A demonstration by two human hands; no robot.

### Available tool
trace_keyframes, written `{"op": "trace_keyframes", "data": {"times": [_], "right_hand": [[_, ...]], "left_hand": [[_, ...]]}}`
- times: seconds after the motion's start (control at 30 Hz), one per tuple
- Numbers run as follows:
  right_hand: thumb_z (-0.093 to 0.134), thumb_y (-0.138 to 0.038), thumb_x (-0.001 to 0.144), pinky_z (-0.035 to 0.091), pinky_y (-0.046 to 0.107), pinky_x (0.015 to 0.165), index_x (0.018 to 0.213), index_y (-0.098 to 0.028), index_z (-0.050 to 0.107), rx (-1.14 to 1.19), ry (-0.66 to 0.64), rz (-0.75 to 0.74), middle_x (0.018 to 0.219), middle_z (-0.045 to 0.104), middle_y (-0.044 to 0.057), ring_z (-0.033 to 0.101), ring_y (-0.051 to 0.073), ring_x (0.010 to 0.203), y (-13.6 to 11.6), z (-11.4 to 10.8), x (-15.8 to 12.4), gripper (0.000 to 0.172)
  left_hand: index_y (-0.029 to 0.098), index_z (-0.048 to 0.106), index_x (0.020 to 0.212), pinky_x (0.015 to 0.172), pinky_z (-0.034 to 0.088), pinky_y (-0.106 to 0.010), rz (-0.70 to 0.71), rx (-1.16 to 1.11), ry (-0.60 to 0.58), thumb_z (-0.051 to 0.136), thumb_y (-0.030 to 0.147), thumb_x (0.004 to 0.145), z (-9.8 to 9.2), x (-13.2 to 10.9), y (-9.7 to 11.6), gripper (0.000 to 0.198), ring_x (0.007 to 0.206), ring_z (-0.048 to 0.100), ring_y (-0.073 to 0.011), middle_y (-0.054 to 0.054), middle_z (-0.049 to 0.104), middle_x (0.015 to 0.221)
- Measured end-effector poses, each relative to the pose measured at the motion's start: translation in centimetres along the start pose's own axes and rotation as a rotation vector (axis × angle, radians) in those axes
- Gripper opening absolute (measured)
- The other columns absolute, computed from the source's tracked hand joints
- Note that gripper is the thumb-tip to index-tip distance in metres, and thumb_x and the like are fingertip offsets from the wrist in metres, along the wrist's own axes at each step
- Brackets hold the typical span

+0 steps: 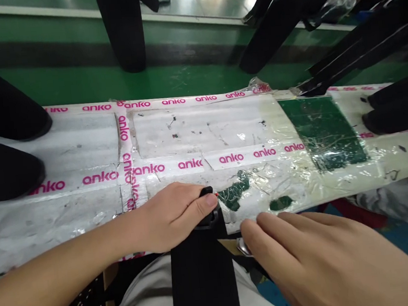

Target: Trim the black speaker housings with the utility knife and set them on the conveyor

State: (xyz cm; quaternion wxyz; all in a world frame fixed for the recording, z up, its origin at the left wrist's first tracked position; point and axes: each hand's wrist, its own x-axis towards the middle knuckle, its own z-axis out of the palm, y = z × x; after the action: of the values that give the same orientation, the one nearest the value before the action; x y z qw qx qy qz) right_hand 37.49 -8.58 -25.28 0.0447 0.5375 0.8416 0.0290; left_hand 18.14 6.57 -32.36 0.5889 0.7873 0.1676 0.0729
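Note:
My left hand [177,215] is wrapped round the top end of a long, flat black part [203,278]. Its thumb presses beside a small black tab sticking up there, with a tiny spot of red next to it. The part rests against my lap and runs down out of view. My right hand [307,253] is closed round a utility knife [230,246], its handle mostly hidden under the fingers. The knife's blade points left, at the right edge of the black part; I cannot tell whether it touches.
A white, tape-covered ledge [201,129] with pink "anko" lettering crosses in front of me. Behind it lies a green conveyor belt [189,80]. Other black parts [123,31] lean over it, with more at left [0,105] and right [272,36].

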Motion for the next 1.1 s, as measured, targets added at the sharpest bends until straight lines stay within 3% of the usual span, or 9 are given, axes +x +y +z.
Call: {"op": "trace_keyframes", "data": {"times": [0.2,0.7,0.97,1.1], "right_hand": [[0.042,-0.005,0.075,0.031,0.033,0.052,0.112,-0.022,0.046,0.051,0.023,-0.043,0.073,0.059,-0.006,0.054,0.016,0.052,-0.3,1.7,1.8,0.041],[0.042,-0.007,0.079,0.029,0.033,0.054,0.098,-0.025,0.041,0.109,0.018,-0.001,0.071,0.056,-0.006,0.048,0.016,0.052,-0.2,2.1,1.7,0.026],[0.04,-0.007,0.078,0.029,0.035,0.054,0.11,-0.023,0.048,0.064,0.035,-0.028,0.07,0.056,-0.006,0.052,0.016,0.051,0.1,2.1,1.8,0.037],[0.041,-0.006,0.08,0.029,0.035,0.056,0.105,-0.023,0.046,0.077,0.019,-0.058,0.071,0.057,-0.006,0.052,0.016,0.052,0.3,2.3,1.9,0.031]], "left_hand": [[0.019,0.035,0.069,0.058,0.03,-0.032,0.008,-0.015,-0.029,0.032,0.043,0.112,0.0,0.2,0.2,0.05,0.058,0.037,-0.0119,0.003,0.039,0.063],[0.019,0.035,0.07,0.059,0.031,-0.034,-0.028,-0.045,-0.059,0.032,0.042,0.112,-0.1,0.4,0.2,0.048,0.058,0.037,-0.0122,0.003,0.039,0.063],[0.019,0.035,0.07,0.059,0.03,-0.033,-0.029,-0.059,-0.061,0.033,0.04,0.112,-0.2,0.4,0.3,0.047,0.058,0.037,-0.0121,0.003,0.039,0.063],[0.019,0.034,0.069,0.058,0.03,-0.033,-0.032,-0.06,-0.059,0.034,0.041,0.112,-0.1,0.5,0.1,0.048,0.058,0.036,-0.0119,0.003,0.038,0.062]]}}
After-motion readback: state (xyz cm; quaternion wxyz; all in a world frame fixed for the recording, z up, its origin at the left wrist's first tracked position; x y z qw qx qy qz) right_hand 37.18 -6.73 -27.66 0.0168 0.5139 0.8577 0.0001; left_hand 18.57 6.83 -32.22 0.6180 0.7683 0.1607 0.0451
